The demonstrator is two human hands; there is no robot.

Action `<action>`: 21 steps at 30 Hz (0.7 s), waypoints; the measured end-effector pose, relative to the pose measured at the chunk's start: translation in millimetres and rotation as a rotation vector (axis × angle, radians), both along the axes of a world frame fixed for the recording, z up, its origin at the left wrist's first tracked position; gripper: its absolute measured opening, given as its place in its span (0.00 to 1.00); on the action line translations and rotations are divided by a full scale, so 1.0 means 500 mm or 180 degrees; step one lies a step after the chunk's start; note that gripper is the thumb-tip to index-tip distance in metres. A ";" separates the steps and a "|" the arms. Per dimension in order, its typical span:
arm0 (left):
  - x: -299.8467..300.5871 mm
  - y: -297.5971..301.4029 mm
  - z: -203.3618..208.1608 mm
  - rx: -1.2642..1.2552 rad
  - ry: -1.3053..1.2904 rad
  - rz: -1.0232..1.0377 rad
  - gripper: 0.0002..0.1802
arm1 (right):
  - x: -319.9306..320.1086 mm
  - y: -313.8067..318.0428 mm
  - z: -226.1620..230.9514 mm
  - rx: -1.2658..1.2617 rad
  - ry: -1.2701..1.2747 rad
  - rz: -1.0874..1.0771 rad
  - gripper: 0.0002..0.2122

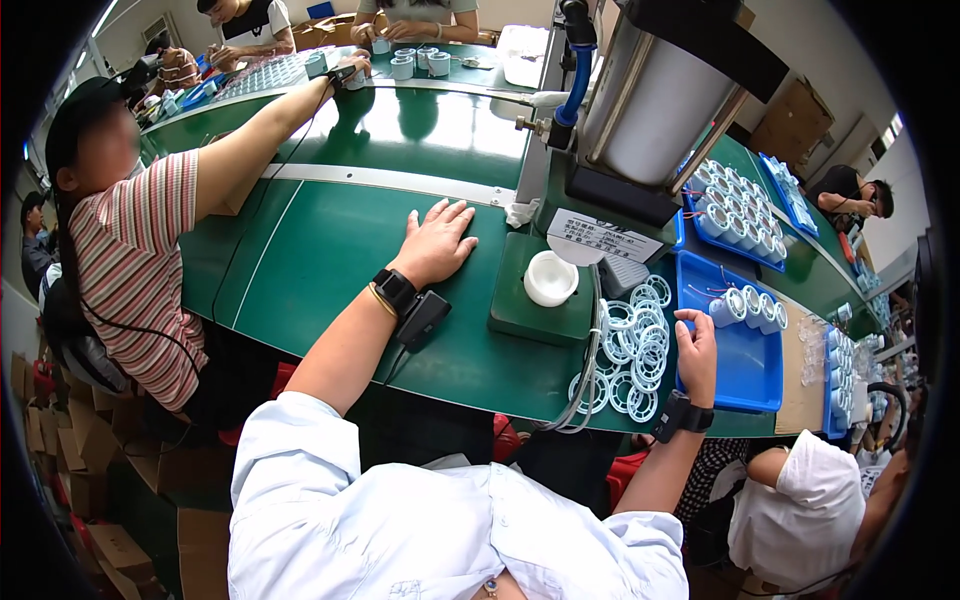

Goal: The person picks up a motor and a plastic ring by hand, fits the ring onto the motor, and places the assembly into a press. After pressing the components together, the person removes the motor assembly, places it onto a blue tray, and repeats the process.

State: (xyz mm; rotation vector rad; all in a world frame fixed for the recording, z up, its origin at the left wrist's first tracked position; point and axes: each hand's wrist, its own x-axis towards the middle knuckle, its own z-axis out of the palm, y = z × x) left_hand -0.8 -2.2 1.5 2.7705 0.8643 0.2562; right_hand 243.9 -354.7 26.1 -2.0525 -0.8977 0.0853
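My left hand (438, 242) lies flat on the green tabletop (390, 225), its fingers spread and nothing in it. Beside the left rim of a blue tray (735, 375) is my right hand (697, 352), loosely bent, with thumb and forefinger apart and no object visible in it. To its left lies a heap of pale blue plastic rings (650, 362). Several short pale blue cylinders (728, 308) with thin wires rest in the tray. Between my hands, a white round cup-like holder (551, 278) sits on the green base (512, 305) of a press (650, 100).
A blue air hose (574, 85) and a grey cable (592, 370) run by the press. Another blue tray (738, 225) full of cylinders stands farther back. A co-worker (140, 230) in stripes reaches across the table at left; another person (800, 510) sits at right.
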 end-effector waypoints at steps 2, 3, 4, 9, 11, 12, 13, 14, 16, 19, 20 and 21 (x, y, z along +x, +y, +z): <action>-0.003 0.000 0.000 0.0009 -0.0001 0.0012 0.30 | -0.003 0.004 0.001 -0.0002 0.0018 0.0023 0.07; -0.005 0.001 -0.001 0.0012 0.0000 0.0019 0.30 | -0.003 0.004 0.004 -0.0041 0.0011 0.0004 0.07; -0.005 0.002 -0.001 0.0002 0.0013 0.0025 0.30 | -0.004 0.005 0.006 -0.0081 0.0005 -0.0014 0.08; -0.001 0.004 -0.001 -0.0001 -0.0009 0.0001 0.30 | -0.005 0.003 0.009 -0.0216 -0.0004 -0.0062 0.08; -0.002 0.004 -0.001 -0.0006 -0.0017 -0.0034 0.30 | -0.005 0.003 0.010 -0.0235 0.0000 -0.0056 0.08; -0.003 0.005 -0.002 -0.0009 -0.0015 -0.0028 0.30 | -0.005 0.003 0.010 -0.0244 -0.0003 -0.0057 0.08; -0.005 0.006 -0.003 -0.0001 -0.0009 -0.0056 0.30 | -0.005 0.004 0.010 -0.0252 -0.0008 -0.0058 0.08; -0.006 0.007 -0.004 0.0008 -0.0004 -0.0084 0.30 | -0.004 0.004 0.009 -0.0253 -0.0008 -0.0053 0.08; -0.007 0.008 -0.004 0.0018 -0.0001 -0.0109 0.30 | -0.004 0.003 0.006 -0.0214 0.0023 -0.0048 0.08; -0.009 0.007 -0.003 0.0027 -0.0019 -0.0157 0.30 | -0.004 0.003 0.003 -0.0197 0.0032 -0.0046 0.08; -0.009 0.007 -0.004 0.0030 -0.0022 -0.0153 0.30 | -0.004 0.003 0.002 -0.0203 0.0029 -0.0050 0.08; -0.009 0.007 -0.006 0.0024 -0.0035 -0.0178 0.30 | -0.004 0.003 0.001 -0.0208 0.0023 -0.0054 0.08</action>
